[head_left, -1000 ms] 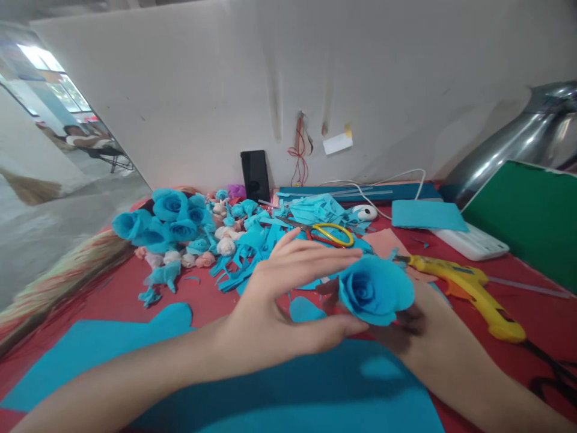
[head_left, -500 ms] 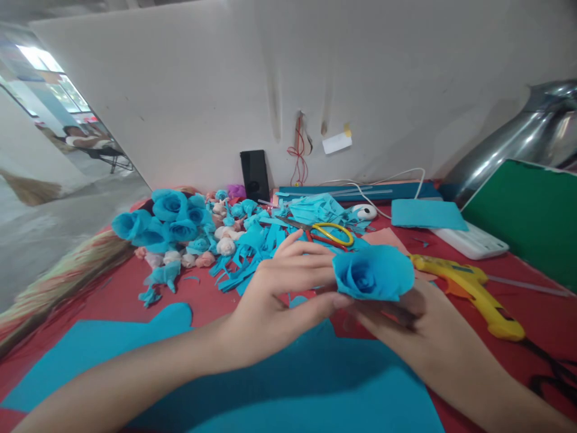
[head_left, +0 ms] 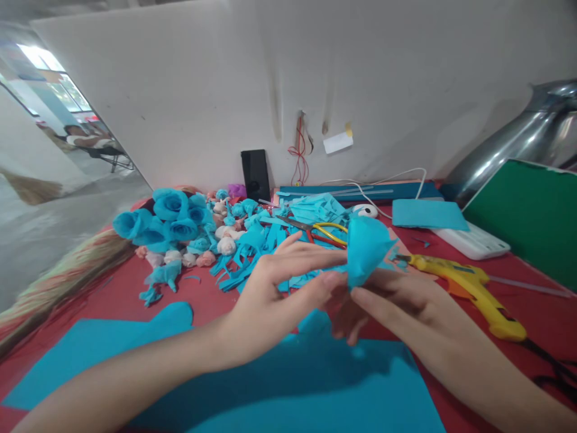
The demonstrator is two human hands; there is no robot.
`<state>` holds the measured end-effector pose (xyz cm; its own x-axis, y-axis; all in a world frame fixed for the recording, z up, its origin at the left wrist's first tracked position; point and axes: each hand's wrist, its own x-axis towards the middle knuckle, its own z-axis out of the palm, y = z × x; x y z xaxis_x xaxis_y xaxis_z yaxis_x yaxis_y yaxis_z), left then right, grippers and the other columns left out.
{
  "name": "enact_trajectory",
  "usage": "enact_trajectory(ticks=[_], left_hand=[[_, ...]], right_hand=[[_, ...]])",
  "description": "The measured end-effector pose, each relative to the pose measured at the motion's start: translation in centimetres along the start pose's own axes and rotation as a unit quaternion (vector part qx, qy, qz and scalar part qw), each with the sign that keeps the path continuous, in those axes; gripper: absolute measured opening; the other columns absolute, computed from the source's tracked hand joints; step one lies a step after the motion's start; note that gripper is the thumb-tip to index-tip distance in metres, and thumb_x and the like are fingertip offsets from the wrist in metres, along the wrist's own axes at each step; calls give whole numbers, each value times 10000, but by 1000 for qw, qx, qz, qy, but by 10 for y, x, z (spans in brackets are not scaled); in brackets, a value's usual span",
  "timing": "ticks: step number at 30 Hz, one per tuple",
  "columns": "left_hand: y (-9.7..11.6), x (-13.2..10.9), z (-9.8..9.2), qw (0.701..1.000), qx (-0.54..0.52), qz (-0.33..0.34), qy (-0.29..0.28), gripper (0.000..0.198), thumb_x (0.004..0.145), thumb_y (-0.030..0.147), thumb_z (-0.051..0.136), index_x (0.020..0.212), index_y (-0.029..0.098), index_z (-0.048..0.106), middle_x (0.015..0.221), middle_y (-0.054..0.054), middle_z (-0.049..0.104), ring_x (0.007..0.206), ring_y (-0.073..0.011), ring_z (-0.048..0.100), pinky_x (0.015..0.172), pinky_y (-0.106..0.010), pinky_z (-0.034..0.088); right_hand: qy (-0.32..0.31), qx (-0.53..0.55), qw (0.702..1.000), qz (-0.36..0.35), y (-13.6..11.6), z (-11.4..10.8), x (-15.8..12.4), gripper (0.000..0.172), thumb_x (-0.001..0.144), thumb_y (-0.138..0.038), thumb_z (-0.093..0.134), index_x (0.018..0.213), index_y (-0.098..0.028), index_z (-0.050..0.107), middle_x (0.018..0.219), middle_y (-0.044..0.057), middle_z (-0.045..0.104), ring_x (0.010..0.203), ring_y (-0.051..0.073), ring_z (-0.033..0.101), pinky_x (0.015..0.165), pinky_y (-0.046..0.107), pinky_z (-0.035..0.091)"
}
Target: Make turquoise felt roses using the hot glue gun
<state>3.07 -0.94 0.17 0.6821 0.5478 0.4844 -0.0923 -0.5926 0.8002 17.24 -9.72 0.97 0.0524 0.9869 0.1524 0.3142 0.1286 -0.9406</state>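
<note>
A blue crepe-paper flower (head_left: 367, 248) is held up between my hands, its outer petals toward me and its open centre hidden from view. My right hand (head_left: 408, 304) pinches its base between thumb and fingers. From the other side, my left hand (head_left: 283, 285) presses its thumb and forefinger against the flower, with the other fingers partly hidden behind. Below both hands lies a large blue paper sheet (head_left: 279, 391). Scissors with yellow and red handles (head_left: 331, 231) lie behind the flower, partly covered.
A yellow glue gun (head_left: 473, 285) lies at right, near a white power strip (head_left: 471, 240). Finished blue flowers (head_left: 169, 207), small paper roses (head_left: 225, 245) and cut strips (head_left: 246, 258) crowd the back left. A black phone (head_left: 255, 174) leans on the board; a metal jug (head_left: 509, 138) stands at right.
The flower has been turned and tipped, so its side faces me rather than its spiral centre. It sits slightly higher, and my right-hand fingers have shifted round its base.
</note>
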Motion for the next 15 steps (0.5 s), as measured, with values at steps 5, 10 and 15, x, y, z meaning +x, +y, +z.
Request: enact_trajectory(ticks=[5,10,15], left_hand=[[1,1,0,999,8,-34,-9,164,838,243,491,778,203,639,725,24,662,732,-147,590,1053,-437,193],[5,2,0,998,25,-25,-48,271,845,226,469,584,173,519,557,54,505,596,-96,496,1032,-358,230],[7,0,1,999,21,-28,-30,240,810,225,525,580,164,501,612,45,545,641,-104,519,1006,-329,248]], right_hand=[[-65,103,992,28,2,-1,-1,262,858,-353,467,764,-163,622,675,26,647,574,112,620,517,172,511],[-80,153,984,37,8,1,-1,155,862,-237,468,790,-189,597,681,-29,627,572,55,600,541,101,490],[-70,133,988,32,9,7,-1,141,836,-254,494,769,-186,597,663,-23,620,543,64,589,507,114,487]])
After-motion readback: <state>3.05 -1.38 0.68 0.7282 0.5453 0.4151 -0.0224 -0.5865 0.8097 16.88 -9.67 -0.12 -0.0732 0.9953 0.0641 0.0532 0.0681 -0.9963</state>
